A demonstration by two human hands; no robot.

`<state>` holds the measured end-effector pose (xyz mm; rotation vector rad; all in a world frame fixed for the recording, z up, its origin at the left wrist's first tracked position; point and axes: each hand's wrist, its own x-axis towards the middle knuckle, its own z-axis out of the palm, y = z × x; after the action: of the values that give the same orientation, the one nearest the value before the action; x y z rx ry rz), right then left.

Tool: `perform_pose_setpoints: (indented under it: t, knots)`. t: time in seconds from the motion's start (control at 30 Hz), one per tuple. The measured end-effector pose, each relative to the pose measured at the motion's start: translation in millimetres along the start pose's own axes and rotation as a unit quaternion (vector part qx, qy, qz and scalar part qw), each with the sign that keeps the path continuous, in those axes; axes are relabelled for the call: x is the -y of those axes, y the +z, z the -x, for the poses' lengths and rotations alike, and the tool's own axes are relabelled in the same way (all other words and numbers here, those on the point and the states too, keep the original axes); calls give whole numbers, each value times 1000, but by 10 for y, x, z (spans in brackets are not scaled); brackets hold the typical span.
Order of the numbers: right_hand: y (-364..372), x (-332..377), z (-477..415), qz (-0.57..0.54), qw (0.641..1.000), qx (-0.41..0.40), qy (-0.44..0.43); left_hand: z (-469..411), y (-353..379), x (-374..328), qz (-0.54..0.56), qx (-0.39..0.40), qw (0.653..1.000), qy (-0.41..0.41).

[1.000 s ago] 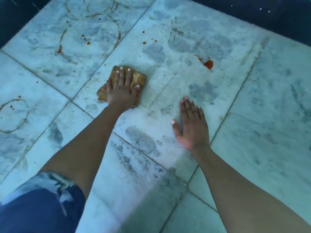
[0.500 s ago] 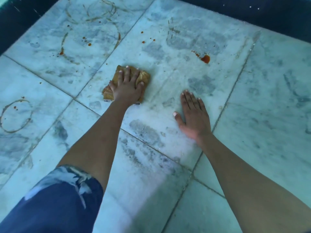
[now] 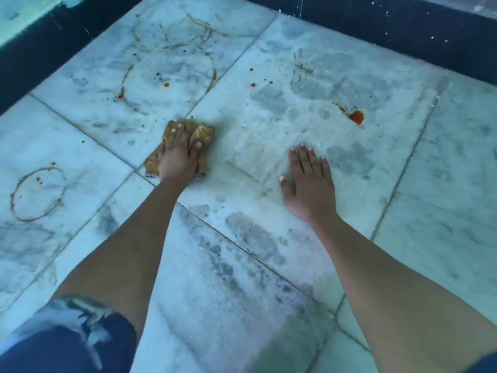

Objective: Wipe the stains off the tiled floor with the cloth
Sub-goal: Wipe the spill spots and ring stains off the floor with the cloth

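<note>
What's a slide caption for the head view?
Left hand presses cloth on stained tiled floor; right hand braces flat.

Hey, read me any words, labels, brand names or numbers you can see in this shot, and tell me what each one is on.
None: no text, label, brand, number or sign can be read here.
The cloth under the left hand shows only a yellowish pattern, no lettering.
The tiled floor carries brown ring marks and a red stain, not writing.
The right hand lies flat on bare tile.
The patterned sleeve is blurred; no print is legible.
</note>
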<state>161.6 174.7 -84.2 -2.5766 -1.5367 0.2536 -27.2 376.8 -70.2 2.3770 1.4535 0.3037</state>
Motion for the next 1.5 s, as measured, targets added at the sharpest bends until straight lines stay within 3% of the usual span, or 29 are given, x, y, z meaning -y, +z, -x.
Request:
perform_pose_setpoints:
  t: [0.07, 0.13, 0.27, 0.33, 0.43, 0.53, 0.63, 0.8, 0.9, 1.0, 1.1, 1.27, 1.33, 1.5]
  knots:
    - [-5, 4, 3, 5, 1000, -1, 2, -421, 55, -124, 0, -2, 999, -45]
    - [-8, 19, 6, 4, 1000, -7, 2, -646, 126, -337, -9, 20, 999, -25]
    - [-20, 24, 13, -7, 1000, -21, 2, -188, 185, -605, -36, 74, 983, 164]
    - [-20, 22, 9, -10, 1000, -23, 5, 124, 129, -419, -61, 81, 972, 210]
    - [-1, 24, 4, -13, 1000, -23, 10, -77, 69, -192, -114, 61, 988, 83]
    - [18, 19, -1, -11, 1000, -25, 9, -623, 169, -425, -118, 71, 990, -14]
    - [20, 12, -4, -9, 1000, -29, 8, -803, 288, -758, -130, 97, 987, 11]
    - [13, 17, 9, -14, 999, -33, 9, -36, 176, -601, -125, 138, 962, 201]
    - [33, 21, 11, -23, 999, -38, 10, -183, 71, -312, -125, 110, 980, 106]
    - [33, 12, 4, -22, 999, -34, 1, -677, 99, -499, -123, 113, 986, 2]
    - [17, -12, -3, -52, 998, -35, -2, -698, 271, -926, -124, 130, 983, 31]
    - [-58, -89, -122, -97, 993, -59, 15, 183, 249, -744, -112, 134, 963, 207]
    - [-112, -197, -265, -50, 998, -44, 3, 240, 128, -495, -94, 122, 970, 189]
    - [-94, -314, -413, -7, 1000, -1, 4, -535, 147, -485, -50, 65, 996, 38]
